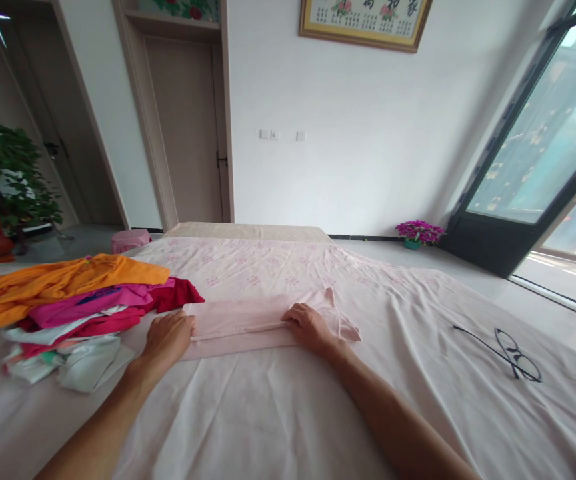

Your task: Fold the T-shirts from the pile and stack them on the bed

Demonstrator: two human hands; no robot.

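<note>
A pale pink garment (238, 317) lies folded into a long strip on the sheet in front of me. My left hand (171, 333) is closed on its left end, fingers curled over the edge. Farther along the strip, my right hand (308, 325) pinches the upper folded layer near the fold line. Beyond the right hand, the garment's right end (341, 317) spreads loose and rumpled, with a corner sticking up. What kind of garment it is I cannot tell. Left of my left hand sits a heap of clothes (88, 293) in orange, magenta, red and white.
A light pink flowered sheet (248, 413) covers the wide surface under my arms. Black-framed glasses (511, 357) lie on it at the right. Beyond its edge stand a pink stool (131, 240), a pot of magenta flowers (419, 233) and a leafy plant (8, 177).
</note>
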